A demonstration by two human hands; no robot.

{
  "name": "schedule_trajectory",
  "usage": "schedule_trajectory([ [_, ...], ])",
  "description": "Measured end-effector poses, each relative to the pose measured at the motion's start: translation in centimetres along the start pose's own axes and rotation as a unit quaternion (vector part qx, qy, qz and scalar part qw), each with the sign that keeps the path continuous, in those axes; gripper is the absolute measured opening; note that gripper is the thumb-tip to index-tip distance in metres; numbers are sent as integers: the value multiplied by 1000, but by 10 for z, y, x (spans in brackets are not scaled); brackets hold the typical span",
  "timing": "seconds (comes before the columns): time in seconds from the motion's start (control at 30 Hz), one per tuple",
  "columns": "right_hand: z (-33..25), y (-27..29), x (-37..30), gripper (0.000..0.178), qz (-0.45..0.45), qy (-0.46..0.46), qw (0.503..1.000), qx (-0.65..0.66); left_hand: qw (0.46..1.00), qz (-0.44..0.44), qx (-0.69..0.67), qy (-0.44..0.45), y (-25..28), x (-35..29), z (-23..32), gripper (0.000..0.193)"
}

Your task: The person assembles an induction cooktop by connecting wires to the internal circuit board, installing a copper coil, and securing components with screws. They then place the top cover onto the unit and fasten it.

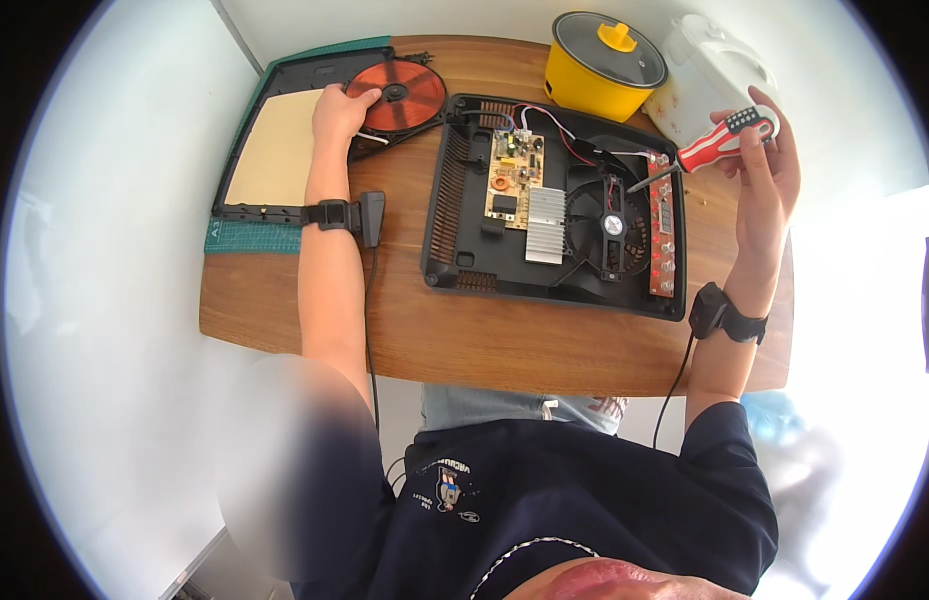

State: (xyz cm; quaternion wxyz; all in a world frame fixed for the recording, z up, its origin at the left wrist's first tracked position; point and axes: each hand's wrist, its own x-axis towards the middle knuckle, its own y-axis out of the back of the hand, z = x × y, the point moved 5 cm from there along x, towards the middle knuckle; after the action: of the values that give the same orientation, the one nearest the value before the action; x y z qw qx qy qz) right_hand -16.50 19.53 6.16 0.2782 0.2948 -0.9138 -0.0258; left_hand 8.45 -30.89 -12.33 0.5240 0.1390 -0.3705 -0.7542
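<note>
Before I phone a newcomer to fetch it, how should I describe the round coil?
On the wooden table, find the open black housing. Just left of it, at the left hand, lies the coil: a reddish disc, unlike the rectangular cream panel beside it.

On the left of the table [405, 335] lies a mat [250, 237], with a cover [310, 68] on it and a sheet [270, 150] inside the cover. The coil [410, 75] lies right of the sheet, the left hand [340, 115] at its left edge. Farther right, a case [485, 250] holds, from left to right, a circuit board [515, 160], heat sink [546, 225], fan [612, 226] and button strip [663, 230]. Behind it stands a pot [600, 85], a cooker [710, 70] to the pot's right. The screwdriver [710, 148], in the right hand [763, 160], points left over the case.
</note>
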Motion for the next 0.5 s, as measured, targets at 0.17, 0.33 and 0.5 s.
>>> schedule_trajectory([
  [0.17, 3, -22, 1, 49, -17, -31, 999, 8, 984, 58, -165, 20, 24, -2, 25, 42],
  [0.33, -11, -44, 2, 48, -32, -29, 999, 20, 969, 161, -186, -11, 62, -20, 68, 31],
  [0.5, -30, -61, -2, 47, -29, 10, 998, 46, 881, 177, -428, -97, 94, -39, 111, 26],
])
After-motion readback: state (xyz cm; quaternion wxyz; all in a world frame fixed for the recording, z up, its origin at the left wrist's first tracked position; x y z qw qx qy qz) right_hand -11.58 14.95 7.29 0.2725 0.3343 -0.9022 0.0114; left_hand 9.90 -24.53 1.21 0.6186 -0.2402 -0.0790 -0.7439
